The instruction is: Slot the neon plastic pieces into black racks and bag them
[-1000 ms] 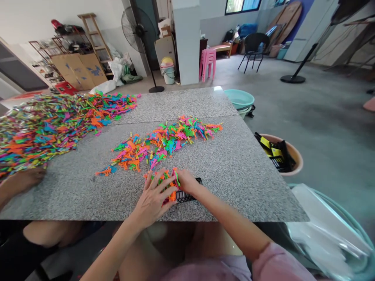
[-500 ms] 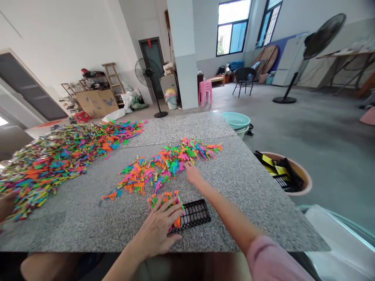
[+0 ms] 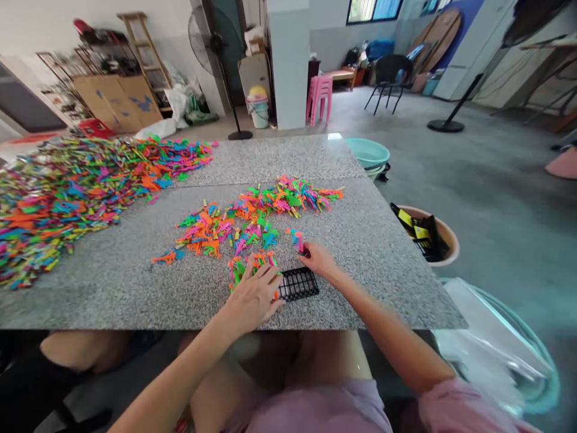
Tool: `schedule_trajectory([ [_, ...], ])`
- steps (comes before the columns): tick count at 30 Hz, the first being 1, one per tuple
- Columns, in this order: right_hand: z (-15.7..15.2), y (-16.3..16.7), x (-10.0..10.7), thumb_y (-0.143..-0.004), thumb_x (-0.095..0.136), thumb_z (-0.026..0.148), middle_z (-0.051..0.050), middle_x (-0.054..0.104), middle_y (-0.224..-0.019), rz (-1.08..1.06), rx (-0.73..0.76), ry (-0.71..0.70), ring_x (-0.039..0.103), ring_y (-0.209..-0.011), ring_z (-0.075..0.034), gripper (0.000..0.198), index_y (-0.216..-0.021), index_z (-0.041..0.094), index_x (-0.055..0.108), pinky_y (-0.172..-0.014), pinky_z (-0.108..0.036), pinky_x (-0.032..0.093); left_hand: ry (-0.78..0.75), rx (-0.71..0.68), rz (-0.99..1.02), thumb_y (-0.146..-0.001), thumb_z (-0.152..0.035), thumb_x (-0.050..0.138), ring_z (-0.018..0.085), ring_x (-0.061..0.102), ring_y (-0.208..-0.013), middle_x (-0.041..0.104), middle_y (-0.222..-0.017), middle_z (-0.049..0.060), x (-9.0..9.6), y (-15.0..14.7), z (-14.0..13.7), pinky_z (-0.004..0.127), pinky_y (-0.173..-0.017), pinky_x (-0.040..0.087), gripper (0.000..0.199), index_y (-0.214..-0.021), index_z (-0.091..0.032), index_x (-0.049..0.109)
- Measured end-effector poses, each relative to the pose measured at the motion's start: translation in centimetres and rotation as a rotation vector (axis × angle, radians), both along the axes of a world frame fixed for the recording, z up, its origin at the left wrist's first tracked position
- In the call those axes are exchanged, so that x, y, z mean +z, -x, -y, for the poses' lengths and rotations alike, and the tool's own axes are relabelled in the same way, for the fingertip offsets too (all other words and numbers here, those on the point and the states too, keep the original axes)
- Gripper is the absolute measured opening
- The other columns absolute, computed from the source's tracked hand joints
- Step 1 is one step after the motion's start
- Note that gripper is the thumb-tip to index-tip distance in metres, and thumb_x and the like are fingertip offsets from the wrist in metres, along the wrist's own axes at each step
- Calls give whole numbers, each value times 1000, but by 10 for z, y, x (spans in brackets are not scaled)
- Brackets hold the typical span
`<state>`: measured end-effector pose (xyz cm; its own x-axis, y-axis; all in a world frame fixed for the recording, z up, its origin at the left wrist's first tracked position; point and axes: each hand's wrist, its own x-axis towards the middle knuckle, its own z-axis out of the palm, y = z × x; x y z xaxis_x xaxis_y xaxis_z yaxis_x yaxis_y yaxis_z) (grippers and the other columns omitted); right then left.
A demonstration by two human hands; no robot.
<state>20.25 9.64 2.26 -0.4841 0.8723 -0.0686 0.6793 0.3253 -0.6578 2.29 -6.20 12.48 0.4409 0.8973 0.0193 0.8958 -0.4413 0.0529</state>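
A black lattice plastic tray (image 3: 299, 284) lies near the table's front edge. Its left part is filled with small bright plastic pieces (image 3: 236, 264) in green, orange and pink. My left hand (image 3: 255, 294) rests over these pieces with its fingers spread, hiding some of them and part of the tray. Just beyond the tray's right part, my right hand (image 3: 319, 260) pinches a few plastic pieces (image 3: 297, 239), pink, blue and orange. Ahead of both hands spreads a loose pile of similar pieces (image 3: 259, 207). Their exact kind is too small to make out.
A much larger heap of coloured pieces (image 3: 90, 192) covers the left of the speckled stone table (image 3: 148, 294). Beyond the table's right edge stand a turquoise basin (image 3: 368, 153) and a pinkish tub (image 3: 452, 240) with black trays. A person's leg (image 3: 81, 350) shows at lower left.
My right hand has come back from the pile towards the tray, now holding a few pieces. My left hand stays over the tray. The view has tilted down, and another person's hand has left it.
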Motion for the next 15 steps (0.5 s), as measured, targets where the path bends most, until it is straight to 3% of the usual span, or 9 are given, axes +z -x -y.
schedule_trajectory([
  [3, 24, -5, -5, -85, 59, 24, -2, 68, -74, -357, -174, 228, 65, -65, -15, 12, -94, 16, 62, -63, -24, 50, -18, -35, 57, -87, -35, 66, 28, 55, -120, 60, -132, 11, 2, 3, -1, 58, -119, 7, 36, -117, -15, 61],
  [5, 43, -3, -5, -81, 64, 27, -1, 67, -71, -479, -192, 238, 63, -62, -14, 13, -88, 17, 63, -59, -23, 48, -22, -55, 99, -86, -35, 67, 27, 55, -122, 59, -135, 9, 3, 5, -2, 58, -120, 4, 37, -118, -17, 61],
  [8, 75, 7, -3, -72, 72, 27, 2, 64, -62, -454, -86, 182, 57, -57, -12, 13, -73, 17, 64, -55, -22, 42, -17, -59, 120, -83, -33, 69, 28, 55, -122, 63, -131, 8, 4, 7, -2, 59, -119, 3, 38, -118, -18, 61],
  [11, 99, 15, -7, -69, 72, 23, 3, 60, -58, -396, -75, 146, 52, -55, -11, 14, -65, 17, 61, -53, -21, 38, 11, -51, 114, -80, -30, 72, 29, 53, -124, 62, -131, 10, 5, 7, -1, 60, -119, 4, 43, -119, -17, 60],
  [15, 110, 20, -7, -71, 71, 25, 3, 60, -58, -282, -69, 89, 52, -56, -11, 16, -63, 17, 60, -53, -20, 36, 48, -53, 106, -77, -27, 72, 31, 50, -128, 58, -135, 13, 5, 9, 0, 60, -119, 10, 51, -124, -16, 57],
])
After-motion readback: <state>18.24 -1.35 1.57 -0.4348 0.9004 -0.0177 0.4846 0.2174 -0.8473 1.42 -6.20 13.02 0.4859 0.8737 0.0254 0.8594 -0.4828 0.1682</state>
